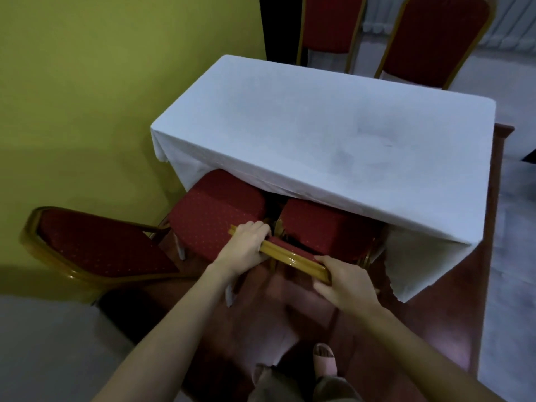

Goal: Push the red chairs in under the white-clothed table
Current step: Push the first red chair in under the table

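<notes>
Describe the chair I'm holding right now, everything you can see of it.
The held chair has a red seat with small pale dots and a glossy gold frame that looks like metal. Seen from above, its backrest shows only as a top rail running between the hands. The left hand and right hand both grip that rail. The seat's far part is hidden under the tablecloth edge; the near part still sticks out. It stands beside the left chair, which is angled away. The legs are mostly hidden.

Far chairs cropped at top
</notes>
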